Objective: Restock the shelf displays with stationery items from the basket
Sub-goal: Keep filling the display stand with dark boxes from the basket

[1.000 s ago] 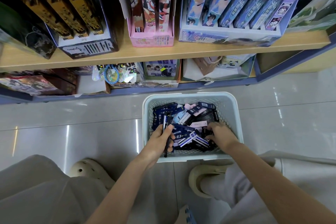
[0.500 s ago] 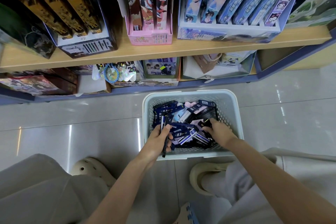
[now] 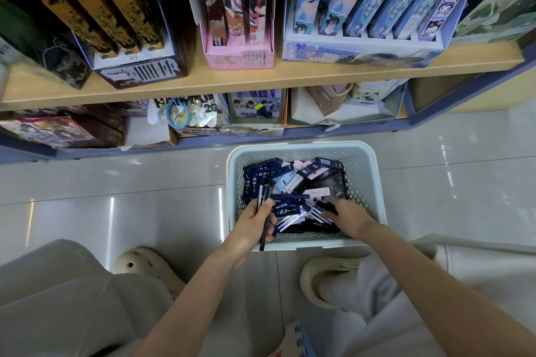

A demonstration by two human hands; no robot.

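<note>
A pale blue plastic basket [image 3: 368, 171] stands on the floor below the shelf, filled with several dark blue and pink stationery packs [image 3: 290, 180]. My left hand [image 3: 255, 224] is over the basket's near left corner and grips a small bundle of slim dark packs [image 3: 264, 209] upright. My right hand [image 3: 349, 216] reaches into the basket's near right side, fingers curled among the packs on a dark one [image 3: 324, 206]. Display boxes stand on the wooden shelf [image 3: 261, 78]: a black one [image 3: 139, 72], a pink one [image 3: 240, 58] and a blue one [image 3: 356, 52].
A lower shelf [image 3: 203, 142] holds more boxed goods and a paper bag. Grey glossy floor tiles [image 3: 116, 197] spread around the basket. My knees in light trousers and two cream clogs [image 3: 145, 266] sit close to the basket's near side.
My right hand has shifted slightly among the packs at the basket's near right. My left hand keeps hold of its bundle in about the same place.
</note>
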